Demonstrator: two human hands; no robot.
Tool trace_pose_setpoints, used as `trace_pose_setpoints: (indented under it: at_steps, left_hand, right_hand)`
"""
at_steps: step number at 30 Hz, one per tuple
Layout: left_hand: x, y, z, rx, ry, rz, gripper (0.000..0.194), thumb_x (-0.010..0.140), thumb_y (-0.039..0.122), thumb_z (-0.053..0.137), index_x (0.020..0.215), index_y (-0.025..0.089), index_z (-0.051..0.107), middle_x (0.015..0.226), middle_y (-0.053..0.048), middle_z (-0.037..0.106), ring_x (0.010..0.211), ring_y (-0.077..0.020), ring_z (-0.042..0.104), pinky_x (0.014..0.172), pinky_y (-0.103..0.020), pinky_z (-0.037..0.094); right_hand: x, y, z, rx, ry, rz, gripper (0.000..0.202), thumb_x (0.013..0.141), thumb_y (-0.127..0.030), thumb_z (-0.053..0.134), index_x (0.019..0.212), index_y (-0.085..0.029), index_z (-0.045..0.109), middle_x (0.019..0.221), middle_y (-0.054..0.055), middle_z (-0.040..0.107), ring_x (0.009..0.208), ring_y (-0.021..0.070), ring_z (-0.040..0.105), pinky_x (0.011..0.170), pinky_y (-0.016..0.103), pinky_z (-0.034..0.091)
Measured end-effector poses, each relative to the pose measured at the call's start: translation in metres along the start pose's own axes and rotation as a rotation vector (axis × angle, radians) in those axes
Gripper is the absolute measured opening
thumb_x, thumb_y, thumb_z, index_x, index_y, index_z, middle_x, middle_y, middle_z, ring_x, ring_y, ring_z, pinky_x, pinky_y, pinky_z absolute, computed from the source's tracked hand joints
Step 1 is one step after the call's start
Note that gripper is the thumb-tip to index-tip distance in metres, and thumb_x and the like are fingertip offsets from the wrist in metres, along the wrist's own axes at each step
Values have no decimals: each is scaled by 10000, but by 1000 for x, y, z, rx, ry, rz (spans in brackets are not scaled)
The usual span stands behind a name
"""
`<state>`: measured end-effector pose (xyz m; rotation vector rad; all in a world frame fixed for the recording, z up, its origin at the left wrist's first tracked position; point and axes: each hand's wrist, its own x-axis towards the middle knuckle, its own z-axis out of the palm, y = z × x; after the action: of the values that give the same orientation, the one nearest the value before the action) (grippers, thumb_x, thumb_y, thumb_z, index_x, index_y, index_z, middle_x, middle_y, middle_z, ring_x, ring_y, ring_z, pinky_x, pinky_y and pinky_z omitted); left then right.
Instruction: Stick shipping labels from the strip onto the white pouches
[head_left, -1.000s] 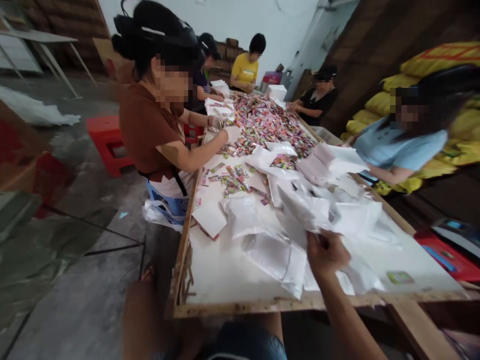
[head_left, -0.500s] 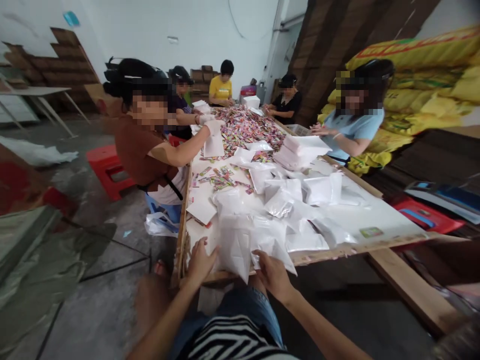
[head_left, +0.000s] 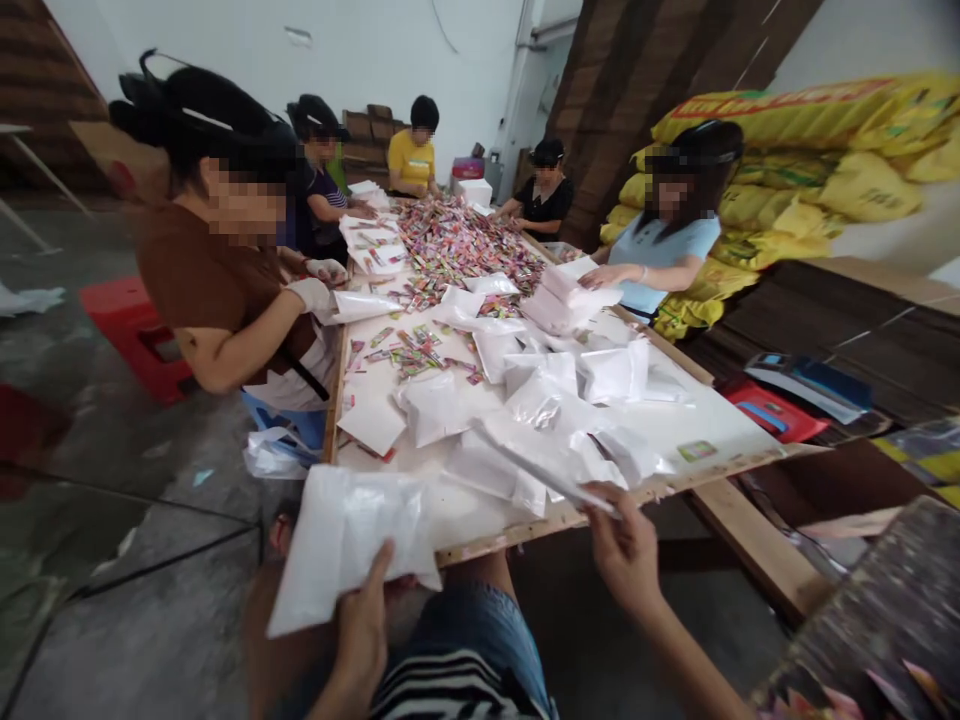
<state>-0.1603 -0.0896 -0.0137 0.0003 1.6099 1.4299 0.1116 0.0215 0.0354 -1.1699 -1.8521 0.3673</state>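
My left hand (head_left: 367, 615) grips a filled white plastic bag (head_left: 337, 545) by its lower edge, thumb on top, out over the table's near left corner. My right hand (head_left: 622, 545) is closed on the end of a flat white packet (head_left: 536, 455), which slants up and away to the left over the other bags. Several more filled white bags (head_left: 611, 375) lie heaped on the white tabletop (head_left: 469, 515) in front of me. A white card (head_left: 373, 424) rests near the left table edge.
A large pile of small colourful packets (head_left: 472, 245) covers the far table. Co-workers sit along both sides; one in a brown top (head_left: 195, 270) is close on my left. A stack of white sheets (head_left: 559, 300) stands at the right. Yellow sacks (head_left: 795, 200) are piled beyond.
My left hand has lifted a white bag from the table edge and swung it left. My right hand has moved right and now holds a flat white packet. The view has shifted right.
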Motion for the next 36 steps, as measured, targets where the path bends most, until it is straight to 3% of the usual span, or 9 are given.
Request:
trace_pose_setpoints:
  at_steps: [5,9,11,15,18,23,28,33,36]
  left_hand:
    - [-13,-14,0,-262,-116,-298,125,850,223,534,838,108,583,708,-108,688,751,-206,688,825,-354,542]
    - [-34,21,-26,108,-575,-476,386,869,445,468,837,98,632,834,-172,713,730,-238,692,727,-349,544]
    - [-40,38,-29,442,-699,-198,439,838,513,482,874,114,660,853,-160,713,741,-251,685,747,-383,534]
    - [-14,38,0,1014,-501,772,663,729,434,663,1342,261,479,1471,-112,391,1368,-317,290,1118,-515,193]
    - [19,16,25,1402,-560,999,871,662,368,739,1424,357,318,1566,-70,152,1427,-345,41,1104,-611,60]
    - [47,-7,45,1587,-410,1110,843,749,429,646,1462,339,206,1570,-88,95,1430,-325,1,1109,-591,85]
    - [42,-8,54,1577,-407,1096,863,734,396,664,1463,328,209,1567,-99,79,1425,-341,-5,1109,-601,58]
    - [60,30,47,1378,-592,919,637,755,485,621,1342,279,484,1485,-63,376,1376,-244,301,1118,-384,260]
    - [97,73,42,1307,-319,894,562,873,425,458,1362,148,438,1452,-137,411,1354,-225,335,1124,-368,231]
  right_hand:
    - [-23,7,53,-30,-611,-178,315,817,-93,398,1014,-208,615,944,74,616,908,204,560,806,342,461]
    - [-22,21,68,-192,-656,-65,388,703,8,361,862,-200,648,1021,85,583,1007,225,513,883,399,406]
    - [-9,25,72,-273,-601,-60,378,701,7,368,825,-204,656,1103,84,566,1087,236,485,933,411,371]
    - [25,44,89,-452,-477,-20,463,809,-216,527,1271,-221,509,1377,121,421,1300,300,325,1037,457,278]
    - [56,71,104,-564,-538,88,655,795,-368,606,1390,-226,371,1433,142,376,1335,329,288,1055,490,237]
    - [128,91,116,-652,-477,301,600,840,-420,528,1349,-138,386,1262,193,528,1212,312,456,995,493,311]
    - [183,60,99,-673,-564,479,620,852,-428,492,1295,-7,384,1049,257,628,1017,314,609,845,415,436]
    - [153,39,59,-699,-623,491,523,897,-366,386,1270,0,366,939,296,643,840,346,674,769,473,461]
    - [112,39,59,-513,-894,673,582,926,-497,246,1238,-25,379,694,184,667,524,282,656,579,399,490]
